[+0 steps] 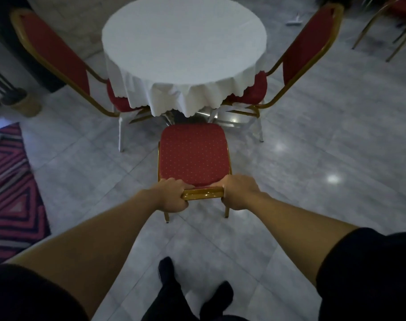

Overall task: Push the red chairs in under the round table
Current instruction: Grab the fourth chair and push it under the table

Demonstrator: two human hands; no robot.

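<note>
A round table (pixel 183 42) under a white cloth stands at the top centre. In front of me is a red chair (pixel 192 154) with a gold frame, its seat just short of the hanging cloth edge. My left hand (pixel 170 195) and my right hand (pixel 240 193) both grip the gold top bar of its backrest, one at each end. Two more red chairs flank the table: the left chair (pixel 56 54) and the right chair (pixel 306 49), each with its seat partly under the cloth.
A striped red and purple rug (pixel 12 188) lies on the tiled floor at the left. A dark cabinet and a woven basket (pixel 27 105) stand at the far left. Another red chair (pixel 396 17) is at the top right. My feet show below.
</note>
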